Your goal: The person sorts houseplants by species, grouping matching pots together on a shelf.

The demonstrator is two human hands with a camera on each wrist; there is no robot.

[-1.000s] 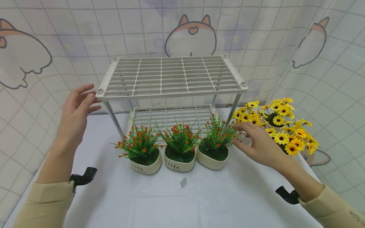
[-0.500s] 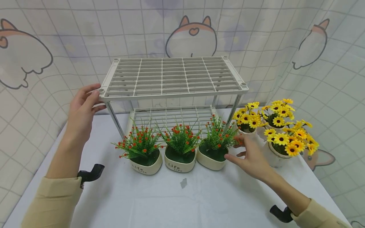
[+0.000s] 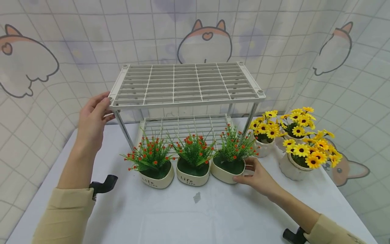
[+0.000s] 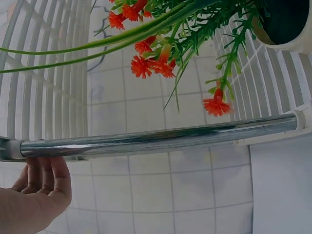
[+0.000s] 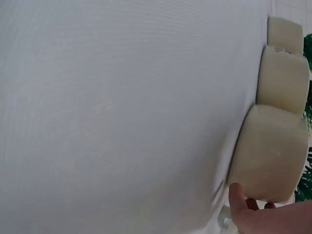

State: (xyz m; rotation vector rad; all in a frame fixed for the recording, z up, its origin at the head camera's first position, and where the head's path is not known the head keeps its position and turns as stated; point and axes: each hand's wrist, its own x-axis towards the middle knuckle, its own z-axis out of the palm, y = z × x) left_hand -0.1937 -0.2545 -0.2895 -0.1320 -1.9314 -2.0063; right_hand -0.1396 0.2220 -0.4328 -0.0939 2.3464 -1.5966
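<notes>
A white two-tier rack [image 3: 191, 102] with metal posts stands at the table's middle back. At the front left corner of its upper tier, my left hand [image 3: 94, 123] grips the edge; the left wrist view has the fingers just beside the top of a metal post [image 4: 161, 140]. Three cream pots with red-flowered plants stand in a row before the rack. On the right-hand potted plant [image 3: 225, 175], my right hand [image 3: 259, 178] holds the pot's right side, thumb in front and fingers behind. The middle potted plant [image 3: 193, 178] and the left potted plant [image 3: 159, 181] stand alongside.
Three pots of yellow flowers [image 3: 300, 150] stand right of the rack, close to my right forearm. A white cloth covers the table [image 3: 170, 217]. Behind hangs a checked curtain [image 3: 146, 37] with cartoon animals.
My right hand has come down and left from beside the red flowers to the right pot and taken hold of it. My left hand has closed in on the rack's corner.
</notes>
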